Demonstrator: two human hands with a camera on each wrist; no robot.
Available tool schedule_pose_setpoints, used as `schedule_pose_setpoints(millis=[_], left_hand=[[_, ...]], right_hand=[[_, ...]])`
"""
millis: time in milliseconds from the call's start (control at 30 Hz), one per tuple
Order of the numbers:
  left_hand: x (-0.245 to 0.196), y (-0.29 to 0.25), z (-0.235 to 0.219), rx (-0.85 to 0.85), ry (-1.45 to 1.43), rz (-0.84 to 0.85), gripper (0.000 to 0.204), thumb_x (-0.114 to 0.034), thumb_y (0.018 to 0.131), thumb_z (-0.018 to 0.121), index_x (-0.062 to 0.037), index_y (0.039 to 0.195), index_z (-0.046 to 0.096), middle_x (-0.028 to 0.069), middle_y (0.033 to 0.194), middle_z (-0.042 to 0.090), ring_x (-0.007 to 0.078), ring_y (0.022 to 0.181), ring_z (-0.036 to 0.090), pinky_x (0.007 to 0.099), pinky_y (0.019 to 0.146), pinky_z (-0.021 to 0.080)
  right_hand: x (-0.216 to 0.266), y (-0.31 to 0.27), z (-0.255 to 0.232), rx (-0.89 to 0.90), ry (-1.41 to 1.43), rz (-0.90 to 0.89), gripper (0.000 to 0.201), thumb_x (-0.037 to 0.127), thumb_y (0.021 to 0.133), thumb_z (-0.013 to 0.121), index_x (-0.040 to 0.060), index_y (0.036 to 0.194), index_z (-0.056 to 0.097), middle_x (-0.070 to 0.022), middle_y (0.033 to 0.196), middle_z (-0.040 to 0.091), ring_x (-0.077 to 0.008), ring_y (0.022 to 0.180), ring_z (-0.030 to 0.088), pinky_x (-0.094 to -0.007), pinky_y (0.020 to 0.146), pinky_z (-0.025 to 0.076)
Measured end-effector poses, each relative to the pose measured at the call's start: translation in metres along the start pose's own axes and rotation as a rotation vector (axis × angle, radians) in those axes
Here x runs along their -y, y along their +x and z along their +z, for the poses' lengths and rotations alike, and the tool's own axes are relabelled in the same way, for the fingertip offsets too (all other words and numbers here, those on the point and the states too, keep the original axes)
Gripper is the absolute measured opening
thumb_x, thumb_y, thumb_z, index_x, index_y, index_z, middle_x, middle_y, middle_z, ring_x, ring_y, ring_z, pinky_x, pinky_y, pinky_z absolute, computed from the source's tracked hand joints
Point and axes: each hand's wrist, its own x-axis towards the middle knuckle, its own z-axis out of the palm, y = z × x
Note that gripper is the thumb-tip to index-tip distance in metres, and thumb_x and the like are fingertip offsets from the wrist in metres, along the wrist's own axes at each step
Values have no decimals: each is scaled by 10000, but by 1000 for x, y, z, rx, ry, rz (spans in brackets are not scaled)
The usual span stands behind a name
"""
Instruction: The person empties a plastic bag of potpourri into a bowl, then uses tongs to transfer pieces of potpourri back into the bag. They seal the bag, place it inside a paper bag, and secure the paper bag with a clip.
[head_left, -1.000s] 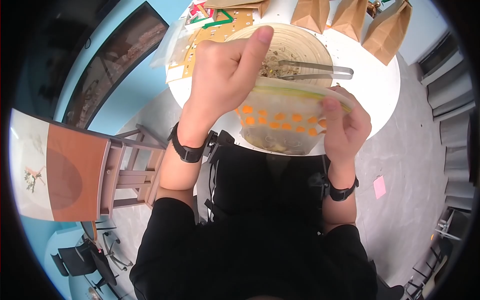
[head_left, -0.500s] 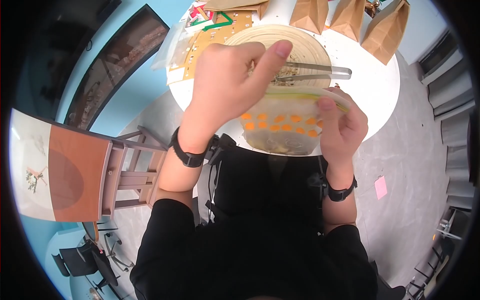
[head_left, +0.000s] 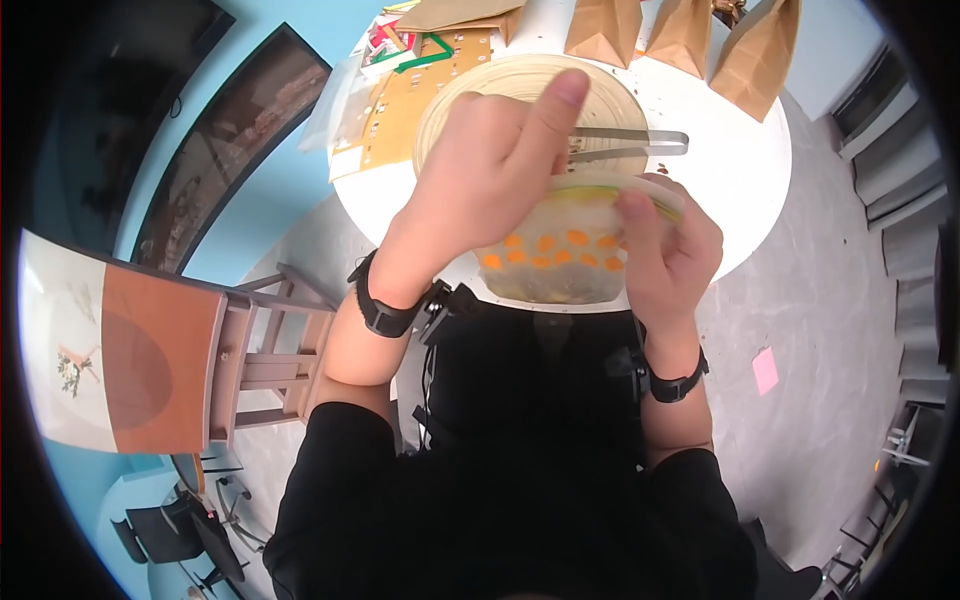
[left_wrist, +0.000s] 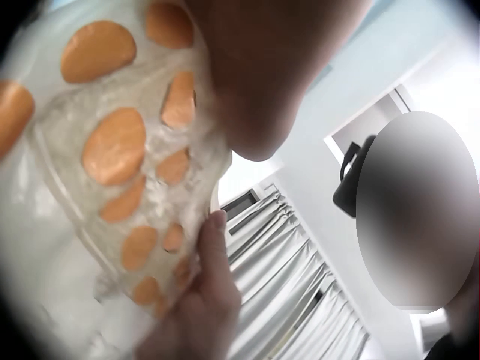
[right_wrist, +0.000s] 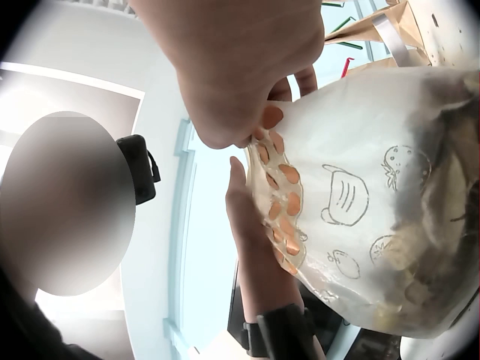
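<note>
A translucent zip bag (head_left: 555,285) with orange dots hangs upright in front of my body, with pale and dark pieces showing in its lower part. My left hand (head_left: 490,170) grips its top edge at the left, fingers curled and thumb stretched out. At the right end of the zip strip, my right hand (head_left: 672,245) pinches the bag between thumb and fingers. Line drawings of fruit mark the bag's side (right_wrist: 345,202) in the right wrist view. Behind it lie metal tongs (head_left: 630,133) on a round woven plate (head_left: 437,120), partly hidden by my left hand.
On the white round table (head_left: 735,190), brown paper bags (head_left: 680,35) stand at the back right. A yellow-brown sheet (head_left: 430,95), a small box with red and green pieces (head_left: 392,50) and clear plastic (head_left: 335,110) lie at the back left. A wooden stool (head_left: 270,360) stands left.
My left hand has slid to the right along the bag's top edge, nearer my right hand. The right hand keeps its pinch. The whole head view has shifted slightly.
</note>
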Motion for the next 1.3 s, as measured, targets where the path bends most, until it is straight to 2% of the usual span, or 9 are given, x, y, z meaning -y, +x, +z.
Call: schedule_pose_setpoints(millis=[200,300,500,600,700,800,900,1200,1300], left_hand=[[-11,5,0,52,28,-159,815,-561,1024,260,14,547,586,-31,444,338,65,439,282,255,449,216],[-13,8,1,147,-100,-230,798,-568,1010,333,41,575,612,62,432,411,162,463,421,298,512,388],[-18,8,2,89,-23,-204,720,-493,1018,402,38,569,591,70,427,426,179,430,436,319,464,372],[-18,4,13,15,167,56,637,-420,1011,474,24,569,592,99,427,455,238,387,441,336,427,363],[-13,7,14,26,116,-4,569,-362,996,531,6,567,597,129,441,470,296,383,443,347,407,360],[-10,7,10,-81,87,61,625,-405,1022,472,17,576,591,37,444,458,101,418,397,276,433,333],[-11,6,13,-52,206,212,577,-357,1010,515,9,568,578,51,443,449,119,409,401,283,432,336],[-21,4,18,2,339,258,386,-271,935,631,-37,628,624,84,496,490,213,415,450,307,430,357],[-23,1,22,7,331,361,306,-259,903,658,-57,673,654,90,518,521,255,438,486,317,433,371]], right_hand=[[-3,2,-2,14,-66,-63,95,78,860,704,4,915,682,-104,794,671,-205,657,634,-267,623,484],[-1,2,0,15,-77,-73,97,85,849,712,9,901,680,-106,792,668,-229,671,637,-282,621,488],[-1,2,1,7,-116,-88,95,91,835,722,14,862,672,-108,762,644,-262,674,621,-301,605,482],[0,2,4,17,-126,-120,101,90,836,719,9,873,671,-110,751,633,-269,665,612,-308,602,479],[2,1,4,75,-33,-102,117,87,840,712,3,912,675,-115,767,637,-280,663,609,-319,602,480],[3,-4,5,138,46,-5,141,76,839,703,4,957,679,-118,796,648,-293,680,613,-334,615,485],[-3,-6,8,168,4,-55,151,53,826,697,12,971,682,-114,821,660,-300,720,623,-344,635,492],[1,-5,11,193,-84,-159,152,-10,772,669,18,922,667,-140,849,650,-356,771,600,-395,683,487],[1,-6,13,231,-43,-199,169,-23,750,655,7,916,654,-153,848,639,-384,780,589,-418,699,480]])
